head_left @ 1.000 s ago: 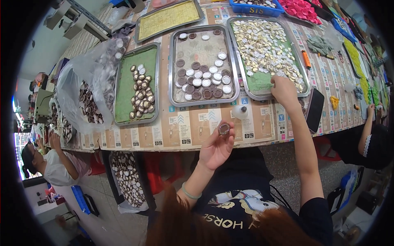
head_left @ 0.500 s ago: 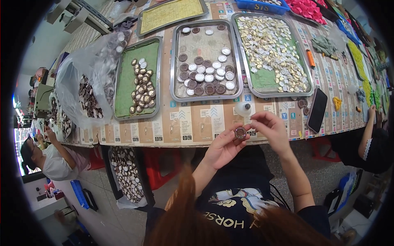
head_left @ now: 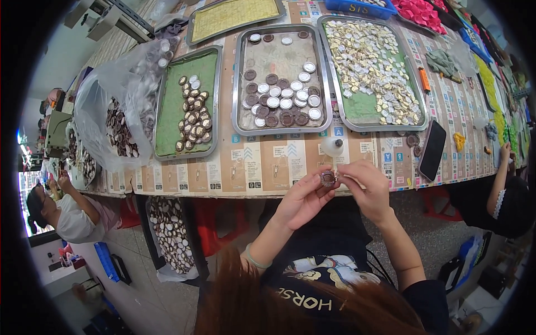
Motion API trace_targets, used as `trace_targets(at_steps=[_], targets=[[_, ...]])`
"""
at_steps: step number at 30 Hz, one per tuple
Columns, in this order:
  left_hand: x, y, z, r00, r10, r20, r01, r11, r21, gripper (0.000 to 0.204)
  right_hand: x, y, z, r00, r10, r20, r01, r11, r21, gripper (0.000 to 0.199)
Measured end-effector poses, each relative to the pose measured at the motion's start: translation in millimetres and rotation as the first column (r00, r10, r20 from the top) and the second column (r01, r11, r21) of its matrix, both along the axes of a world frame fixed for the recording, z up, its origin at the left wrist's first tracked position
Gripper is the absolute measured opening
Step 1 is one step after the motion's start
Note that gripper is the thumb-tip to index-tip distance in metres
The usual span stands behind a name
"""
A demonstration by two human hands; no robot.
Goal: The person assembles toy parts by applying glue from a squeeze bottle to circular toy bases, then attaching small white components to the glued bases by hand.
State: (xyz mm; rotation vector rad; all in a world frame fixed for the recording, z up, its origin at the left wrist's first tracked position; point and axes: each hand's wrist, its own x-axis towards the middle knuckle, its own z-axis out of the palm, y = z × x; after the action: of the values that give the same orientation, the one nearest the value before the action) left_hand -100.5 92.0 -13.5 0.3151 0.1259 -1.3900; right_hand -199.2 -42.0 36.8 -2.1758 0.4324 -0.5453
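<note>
My left hand (head_left: 300,202) pinches a small round brown disc with a scalloped rim (head_left: 328,179) between thumb and fingers, just past the table's front edge. Beside it, my right hand (head_left: 369,187) is closed in a pinch, its fingertips right at the disc's right rim. Something tiny and pale seems to be at those fingertips, too small to make out. Behind the hands stands a squat white bottle with a dark tip (head_left: 331,147). Past it, a metal tray (head_left: 283,132) holds brown discs and white-faced round pieces, and another tray (head_left: 375,128) holds many small gold and silver pieces.
On the left are a green-lined tray (head_left: 167,117) of gold-faced discs and a clear bag (head_left: 89,106) of brown pieces. A phone (head_left: 432,151) and orange cutter (head_left: 424,80) lie right. Under the table stands a filled bin (head_left: 170,237). Other people sit at both sides.
My right hand has come in closer to the disc and its fingertips now meet the rim. My left hand keeps its hold, with the disc slightly turned.
</note>
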Motion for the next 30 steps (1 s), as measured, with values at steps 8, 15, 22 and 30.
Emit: trace_targets(at_steps=[8,15,22,30], targets=[[-1,-1,10,0.996,-0.008,0.085,0.002,0.998,0.06,0.027,2,2,-1,0.985,0.158,0.069,-0.141,0.967,-0.211,0.023],[0,-1,11,0.997,-0.019,0.072,0.014,0.998,0.065,0.028,1,-2,-2,0.975,0.213,0.056,-0.204,0.969,-0.136,0.025],[2,-3,18,0.989,-0.074,0.125,0.049,0.981,0.19,0.028,0,1,-2,0.972,0.229,0.047,-0.225,0.972,-0.07,0.036],[3,-5,23,0.971,-0.141,0.195,0.104,0.976,0.191,0.029,1,8,4,0.982,0.183,0.05,-0.182,0.983,-0.015,0.057]])
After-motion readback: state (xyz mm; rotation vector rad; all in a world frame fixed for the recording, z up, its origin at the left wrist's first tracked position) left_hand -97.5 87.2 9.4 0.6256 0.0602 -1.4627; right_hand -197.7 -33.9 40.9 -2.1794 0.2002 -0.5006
